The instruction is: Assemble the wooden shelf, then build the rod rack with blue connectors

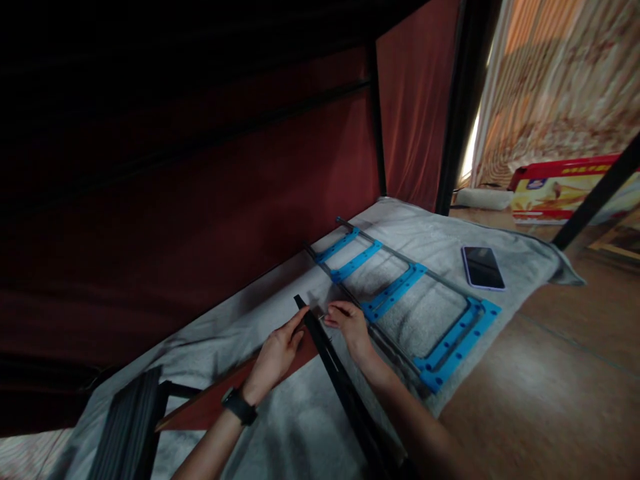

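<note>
My left hand [278, 355], with a black watch on the wrist, lies on a reddish-brown board [210, 403] and its fingertips touch a black metal bar [333, 363] that runs diagonally towards me. My right hand [350, 323] is on the other side of that bar, fingers pinched on a small screw-like part I cannot make out clearly, near the bar's far end. Just right of my right hand lies a frame [400, 290] of thin grey rods joined by several blue perforated plates.
All of this lies on a grey cloth [280, 440] on a wooden floor [550, 387]. A phone [483, 267] lies face up on the cloth. A black ribbed part [127, 427] sits near left. Dark red fabric walls with black poles stand behind; a red box [565, 187] is far right.
</note>
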`<state>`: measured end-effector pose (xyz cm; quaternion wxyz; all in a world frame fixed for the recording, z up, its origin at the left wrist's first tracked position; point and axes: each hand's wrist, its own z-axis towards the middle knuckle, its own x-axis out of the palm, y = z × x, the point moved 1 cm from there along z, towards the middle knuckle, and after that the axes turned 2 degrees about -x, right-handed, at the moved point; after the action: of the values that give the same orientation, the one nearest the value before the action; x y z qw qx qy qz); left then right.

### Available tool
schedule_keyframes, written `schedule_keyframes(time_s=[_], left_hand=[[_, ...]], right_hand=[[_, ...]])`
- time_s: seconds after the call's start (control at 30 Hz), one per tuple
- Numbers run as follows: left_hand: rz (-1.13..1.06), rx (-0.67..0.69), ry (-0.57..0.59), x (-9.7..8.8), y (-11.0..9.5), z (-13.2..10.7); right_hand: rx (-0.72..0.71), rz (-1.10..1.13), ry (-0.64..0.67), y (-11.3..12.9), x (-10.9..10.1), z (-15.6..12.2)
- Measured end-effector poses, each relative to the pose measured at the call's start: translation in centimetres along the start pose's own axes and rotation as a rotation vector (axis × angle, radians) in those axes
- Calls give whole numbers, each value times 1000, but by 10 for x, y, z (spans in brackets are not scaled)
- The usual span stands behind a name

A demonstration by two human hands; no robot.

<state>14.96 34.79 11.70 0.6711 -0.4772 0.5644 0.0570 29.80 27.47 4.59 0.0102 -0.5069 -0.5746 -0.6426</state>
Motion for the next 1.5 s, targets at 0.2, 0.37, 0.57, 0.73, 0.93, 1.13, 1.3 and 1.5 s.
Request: schedule_keyframes(time_s=[0.2, 0.37, 0.57, 0.73, 0.93, 1.13, 1.3, 1.5], left_hand=[[-14, -3, 57, -2, 5, 8], [-76, -7, 32, 1, 10, 12], [-143, 10, 11, 3, 7, 9], [-97, -4, -35, 1, 2, 1], [-128, 10, -49, -2, 3, 4], [-185, 9, 14, -1, 9, 9], [-159, 27, 12, -1, 9, 9], [-101, 22, -72, -3, 4, 4]], right_hand=[[12, 28, -22, -16, 17, 6], [9, 23, -10, -21, 22, 5], [-75, -131, 42, -27, 20, 4], [-57, -156, 40, -29, 18, 2], [-145, -327, 81, -22, 18, 3], [-148, -360, 99, -23, 18, 0], [-162, -434, 154, -19, 16, 3], [-253, -656, 228, -13, 15, 5]])
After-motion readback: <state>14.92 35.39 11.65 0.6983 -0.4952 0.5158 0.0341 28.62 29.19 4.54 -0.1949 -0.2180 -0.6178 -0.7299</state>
